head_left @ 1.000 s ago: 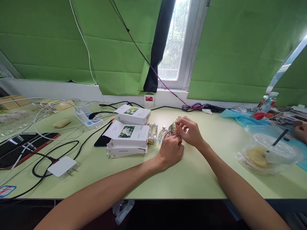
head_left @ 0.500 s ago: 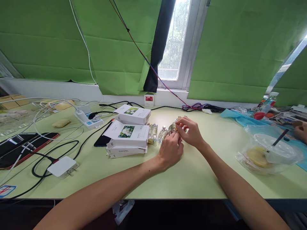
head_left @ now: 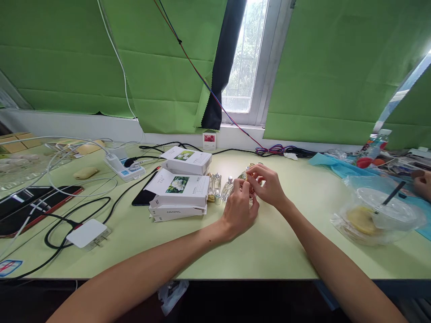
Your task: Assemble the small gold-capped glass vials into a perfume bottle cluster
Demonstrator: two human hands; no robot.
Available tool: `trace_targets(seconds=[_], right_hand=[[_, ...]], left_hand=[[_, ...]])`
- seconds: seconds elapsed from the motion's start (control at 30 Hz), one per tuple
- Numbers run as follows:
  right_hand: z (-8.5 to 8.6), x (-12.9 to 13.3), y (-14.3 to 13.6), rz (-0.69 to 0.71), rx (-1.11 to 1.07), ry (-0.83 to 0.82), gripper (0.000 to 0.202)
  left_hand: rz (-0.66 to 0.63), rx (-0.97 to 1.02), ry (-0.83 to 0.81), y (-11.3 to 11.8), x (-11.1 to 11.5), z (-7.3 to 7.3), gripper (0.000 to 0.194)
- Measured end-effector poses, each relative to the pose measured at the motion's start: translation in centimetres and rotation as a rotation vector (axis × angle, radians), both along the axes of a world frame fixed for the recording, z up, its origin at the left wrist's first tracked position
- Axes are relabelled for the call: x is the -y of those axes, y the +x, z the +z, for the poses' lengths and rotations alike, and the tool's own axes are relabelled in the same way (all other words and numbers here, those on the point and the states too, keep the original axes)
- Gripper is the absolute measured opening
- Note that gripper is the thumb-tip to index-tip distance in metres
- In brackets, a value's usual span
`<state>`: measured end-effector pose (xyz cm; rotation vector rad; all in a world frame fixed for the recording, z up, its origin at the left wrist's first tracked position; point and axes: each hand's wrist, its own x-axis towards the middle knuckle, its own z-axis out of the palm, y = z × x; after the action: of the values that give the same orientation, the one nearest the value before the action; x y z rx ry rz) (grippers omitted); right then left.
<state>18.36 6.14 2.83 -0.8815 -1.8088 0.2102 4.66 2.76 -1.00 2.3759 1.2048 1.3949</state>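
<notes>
My left hand point(head_left: 238, 210) and my right hand point(head_left: 266, 186) meet over a group of small glass bottles near the middle of the table. Fingers of both pinch at a small gold-coloured piece point(head_left: 247, 177), mostly covered by the fingertips. A clear glass bottle with a silver cap point(head_left: 227, 188) stands just left of my left hand. Further left, slim glass and gold bottles point(head_left: 214, 185) stand against a stack of white boxes with flower pictures point(head_left: 188, 188). Another white box point(head_left: 188, 159) lies behind the stack.
Cables, a power strip point(head_left: 124, 168), a white charger point(head_left: 88, 234) and dark phones point(head_left: 33, 208) lie on the left. A bagged plastic container point(head_left: 380, 215) sits on the right, near a blue sheet point(head_left: 332, 163). Another person's hand point(head_left: 422, 184) shows at the right edge.
My left hand's fingers have risen slightly and come up against my right fingertips. My right hand has hardly moved.
</notes>
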Motion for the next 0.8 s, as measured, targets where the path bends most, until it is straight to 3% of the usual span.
trace_targets(seconds=[0.8], right_hand=[[0.21,0.35,-0.18,0.009,-0.013,0.004,0.004]], left_hand=[[-0.014,-0.005,-0.048,0.19,-0.53,0.03,0.023]])
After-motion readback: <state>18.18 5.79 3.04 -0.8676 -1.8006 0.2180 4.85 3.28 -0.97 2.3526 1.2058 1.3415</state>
